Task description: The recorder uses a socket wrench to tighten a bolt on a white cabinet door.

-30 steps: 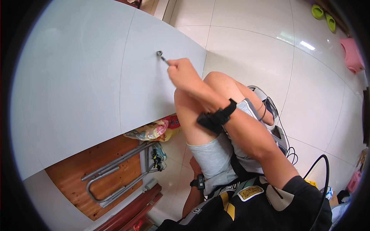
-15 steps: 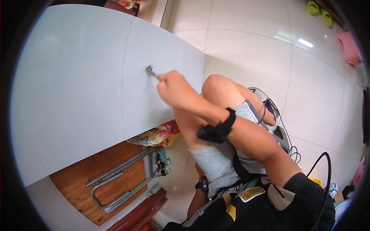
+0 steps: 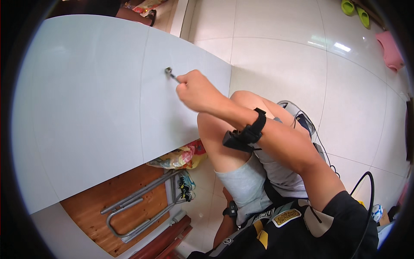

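Over the right part of a big pale desk (image 3: 99, 95), the person's right hand (image 3: 195, 90) holds a small metal tool (image 3: 168, 71). Its fingers are curled up tight on the handle like a fist. The shiny round end of the tool sticks out past the fist, away from the person and a bit to the left. It sits a little in from the far edge, closer to the right corner than to the left end. A thin line runs across the desk top, and the tool is to the right of it. I cannot tell if the tool touches the top.

Down below the near edge, the left hand (image 3: 227, 195) is half hidden behind the leg in grey shorts (image 3: 236, 183). I cannot tell if it is open or closed.

The person's bare knees are bent, just by the right edge of the desk. Under the near edge I see a shiny plastic bag (image 3: 174, 158), a brown wooden board (image 3: 86, 209) with bent grey metal bars (image 3: 111, 222) on it, and some shoes (image 3: 186, 183). Past the far edge is someone else's leg (image 3: 133, 15) with a dark sandal (image 3: 151, 17). Two green shoes (image 3: 363, 18) and a pink plastic thing (image 3: 389, 51) are far off on the right.
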A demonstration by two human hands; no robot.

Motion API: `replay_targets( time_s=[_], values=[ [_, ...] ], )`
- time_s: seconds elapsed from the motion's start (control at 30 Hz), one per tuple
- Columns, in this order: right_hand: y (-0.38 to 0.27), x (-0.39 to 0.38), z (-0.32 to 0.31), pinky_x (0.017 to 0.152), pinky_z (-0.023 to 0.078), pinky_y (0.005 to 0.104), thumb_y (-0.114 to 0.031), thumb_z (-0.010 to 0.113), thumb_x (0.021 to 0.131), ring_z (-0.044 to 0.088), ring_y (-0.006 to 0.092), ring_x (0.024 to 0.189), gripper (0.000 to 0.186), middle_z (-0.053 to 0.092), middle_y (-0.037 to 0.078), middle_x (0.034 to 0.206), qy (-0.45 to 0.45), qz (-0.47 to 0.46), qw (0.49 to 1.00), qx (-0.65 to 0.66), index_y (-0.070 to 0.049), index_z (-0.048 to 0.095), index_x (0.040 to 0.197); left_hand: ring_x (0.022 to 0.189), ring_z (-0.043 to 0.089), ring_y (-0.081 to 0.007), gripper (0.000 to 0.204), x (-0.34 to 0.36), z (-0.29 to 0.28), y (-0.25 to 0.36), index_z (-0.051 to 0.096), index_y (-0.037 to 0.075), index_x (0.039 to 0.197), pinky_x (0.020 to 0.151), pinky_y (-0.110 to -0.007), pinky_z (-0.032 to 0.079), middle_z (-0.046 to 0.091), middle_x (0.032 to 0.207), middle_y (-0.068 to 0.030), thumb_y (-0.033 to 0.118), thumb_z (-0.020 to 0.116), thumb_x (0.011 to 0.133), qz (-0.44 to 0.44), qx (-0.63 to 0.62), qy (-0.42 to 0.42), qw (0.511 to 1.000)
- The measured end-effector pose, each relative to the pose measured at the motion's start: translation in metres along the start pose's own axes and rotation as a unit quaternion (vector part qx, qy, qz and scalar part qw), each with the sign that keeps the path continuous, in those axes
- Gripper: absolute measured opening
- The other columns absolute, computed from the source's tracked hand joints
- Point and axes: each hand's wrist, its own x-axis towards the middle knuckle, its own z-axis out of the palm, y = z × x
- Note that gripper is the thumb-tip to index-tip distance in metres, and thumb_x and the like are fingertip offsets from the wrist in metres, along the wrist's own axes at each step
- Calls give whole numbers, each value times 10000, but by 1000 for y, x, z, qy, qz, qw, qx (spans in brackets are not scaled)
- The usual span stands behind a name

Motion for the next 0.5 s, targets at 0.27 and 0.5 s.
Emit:
replay_targets(
  time_s=[0.27,0.5],
  values=[
    [-7,24,-17,537,401,408,-67,435,834,403,193,548,206,407,121,557,12,-4,1000,-26,61,453,673,625,663,-309,300,0,-8,-8,679,-12,757,584,-424,484,679,720,-228,263,651,874,-24,11,15,1000],
    [-2,52,-36,574,418,432,-70,419,842,412,276,555,197,423,180,572,42,-5,998,-39,65,494,720,635,667,-281,262,14,-19,-18,695,-14,784,602,-408,493,694,750,-226,230,657,869,-81,10,39,996]
  ],
)
